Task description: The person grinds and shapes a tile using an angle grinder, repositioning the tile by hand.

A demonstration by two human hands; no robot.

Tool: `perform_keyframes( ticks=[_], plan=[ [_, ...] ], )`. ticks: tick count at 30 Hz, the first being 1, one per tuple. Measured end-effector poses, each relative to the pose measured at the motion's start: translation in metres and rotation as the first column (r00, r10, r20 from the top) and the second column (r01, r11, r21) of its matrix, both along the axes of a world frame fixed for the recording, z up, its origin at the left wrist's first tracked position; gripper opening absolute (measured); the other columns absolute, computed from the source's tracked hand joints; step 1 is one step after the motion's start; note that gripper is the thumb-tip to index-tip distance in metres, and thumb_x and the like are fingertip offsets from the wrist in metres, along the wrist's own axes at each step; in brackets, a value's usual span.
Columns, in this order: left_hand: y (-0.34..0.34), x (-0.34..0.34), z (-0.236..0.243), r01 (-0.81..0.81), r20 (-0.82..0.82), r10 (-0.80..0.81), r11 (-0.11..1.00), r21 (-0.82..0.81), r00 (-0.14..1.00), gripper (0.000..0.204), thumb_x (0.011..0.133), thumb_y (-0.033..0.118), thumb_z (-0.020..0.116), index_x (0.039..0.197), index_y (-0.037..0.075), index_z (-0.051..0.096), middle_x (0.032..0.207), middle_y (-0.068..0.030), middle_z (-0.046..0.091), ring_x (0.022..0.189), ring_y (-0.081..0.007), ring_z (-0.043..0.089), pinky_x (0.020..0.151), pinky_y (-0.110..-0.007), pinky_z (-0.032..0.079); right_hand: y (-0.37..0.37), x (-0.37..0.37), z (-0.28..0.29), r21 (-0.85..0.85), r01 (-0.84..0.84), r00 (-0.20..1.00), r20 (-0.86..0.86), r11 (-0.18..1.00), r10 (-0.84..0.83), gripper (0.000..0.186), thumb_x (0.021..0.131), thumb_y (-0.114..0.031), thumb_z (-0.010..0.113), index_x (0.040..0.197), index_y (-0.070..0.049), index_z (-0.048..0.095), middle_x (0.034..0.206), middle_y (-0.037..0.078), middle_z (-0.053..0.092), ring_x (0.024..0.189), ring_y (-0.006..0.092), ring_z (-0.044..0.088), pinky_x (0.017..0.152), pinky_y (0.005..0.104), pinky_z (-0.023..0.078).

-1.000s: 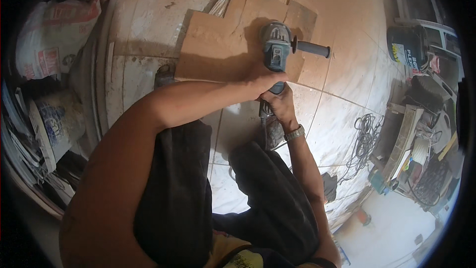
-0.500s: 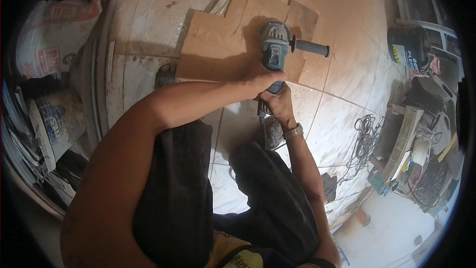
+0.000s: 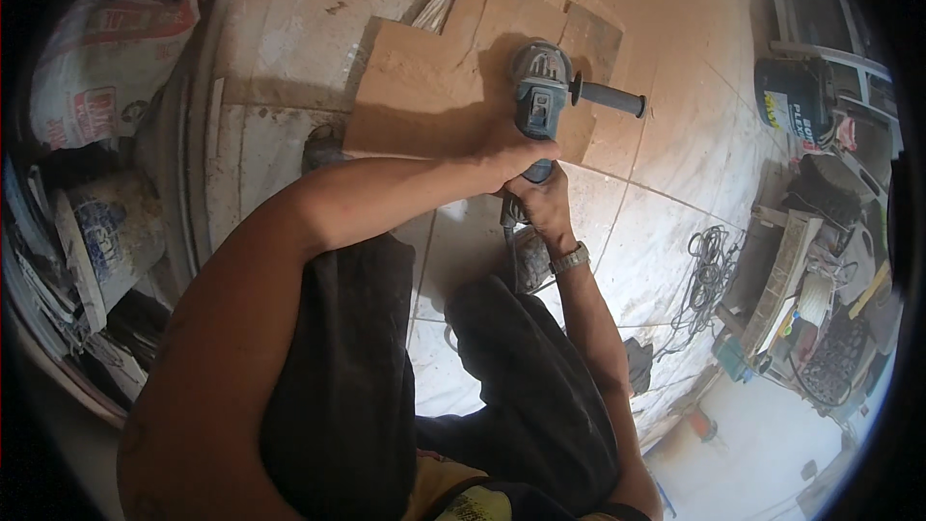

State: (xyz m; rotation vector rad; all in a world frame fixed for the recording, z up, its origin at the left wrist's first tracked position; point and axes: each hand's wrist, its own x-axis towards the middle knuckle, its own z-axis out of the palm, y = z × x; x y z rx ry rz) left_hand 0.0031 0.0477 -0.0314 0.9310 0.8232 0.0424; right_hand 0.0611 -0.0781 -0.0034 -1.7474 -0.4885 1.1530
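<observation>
An angle grinder (image 3: 540, 101) with a blue-grey body stands over brown, dust-covered boards (image 3: 415, 87) on the floor. Its black side handle (image 3: 612, 97) juts out to the right, with neither hand on it. My left hand (image 3: 518, 156) is wrapped round the grinder's body from the left. Just below it, my right hand (image 3: 543, 201), with a metal watch (image 3: 570, 258) at the wrist, is closed round the rear end of the grinder. A dark power cord (image 3: 509, 222) hangs from beneath the hands. The disc is hidden under the grinder's head.
Dusty floor tiles (image 3: 666, 193) surround the boards. At the right lie a coiled cable (image 3: 707, 275), a dark container (image 3: 796, 92) and a cluttered wooden box (image 3: 783, 275). Printed sacks (image 3: 116, 68) and a dirty bucket (image 3: 111, 232) stand along the left. My bent knees are close below my hands.
The whole view has shifted very slightly. Both hands keep the same hold on the grinder, which stays at nearly the same place over the boards.
</observation>
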Motion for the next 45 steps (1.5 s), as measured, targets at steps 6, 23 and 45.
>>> perform_keyframes(
  ticks=[6,23,45],
  plan=[
    [-0.001,0.000,-0.005,-0.050,0.050,0.052,0.998,-0.040,0.997,0.027,0.082,0.021,0.087,0.095,0.003,0.072,0.090,-0.0057,0.072,0.078,-0.0159,0.068,0.068,-0.035,0.057,-0.002,0.001,-0.006,-0.024,0.040,0.999,-0.015,0.999,-0.040,0.050,0.082,-0.014,0.088,0.120,0.007,0.063,0.106,0.010,0.074,0.093,0.0171,0.071,0.083,0.0323,0.060],
    [-0.010,0.009,0.008,0.031,0.007,-0.031,0.998,0.058,0.999,0.028,0.080,0.020,0.086,0.098,0.002,0.074,0.093,-0.0085,0.073,0.083,-0.0183,0.070,0.075,-0.036,0.058,-0.019,0.004,-0.008,0.013,0.054,0.998,-0.027,0.998,-0.053,0.043,0.090,-0.008,0.080,0.124,0.008,0.058,0.109,0.014,0.074,0.095,0.0221,0.075,0.084,0.0360,0.064],
    [-0.012,0.011,-0.012,0.110,0.126,-0.101,0.992,-0.066,0.987,0.036,0.079,0.016,0.086,0.107,0.005,0.068,0.097,-0.0059,0.068,0.090,-0.0177,0.067,0.080,-0.035,0.057,-0.018,-0.002,-0.005,0.011,0.116,0.993,-0.034,0.993,-0.115,0.042,0.089,-0.007,0.082,0.121,0.009,0.060,0.108,0.014,0.075,0.093,0.0225,0.076,0.083,0.0347,0.063]
  ],
)
